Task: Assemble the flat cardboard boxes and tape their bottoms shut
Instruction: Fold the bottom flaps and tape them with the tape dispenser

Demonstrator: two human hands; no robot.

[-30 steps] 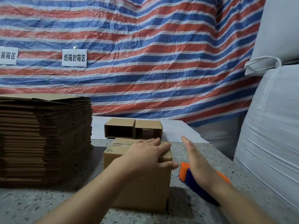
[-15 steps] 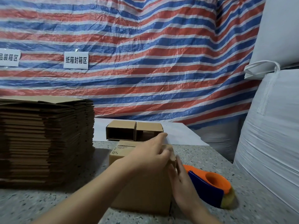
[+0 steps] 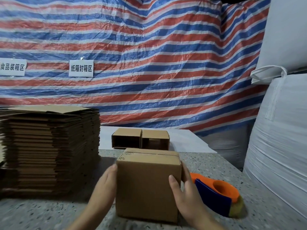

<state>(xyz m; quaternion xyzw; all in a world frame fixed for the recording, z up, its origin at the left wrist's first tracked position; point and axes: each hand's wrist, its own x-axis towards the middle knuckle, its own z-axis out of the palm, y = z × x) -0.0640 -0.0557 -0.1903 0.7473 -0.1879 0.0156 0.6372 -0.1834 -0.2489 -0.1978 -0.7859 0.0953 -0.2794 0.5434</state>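
Observation:
An assembled cardboard box (image 3: 147, 183) stands on the speckled table (image 3: 207, 165) straight ahead, a tape seam running across its top. My left hand (image 3: 104, 186) presses flat against its left side; the fingers are mostly hidden behind the box. My right hand (image 3: 184, 191) grips the right front corner, thumb on the front face and fingers up the right side. An orange and blue tape dispenser (image 3: 217, 193) lies on the table just right of my right hand, touched by neither hand.
A tall stack of flat cardboard boxes (image 3: 49, 150) fills the left of the table. Two assembled boxes (image 3: 141, 138) lie on their sides on a white surface behind. Large white sacks (image 3: 279, 146) stand close on the right. A striped tarp hangs behind.
My left hand came off the box's top and went to its left side. My right hand moved from beside the tape dispenser onto the right corner. The box now stands squarer to me.

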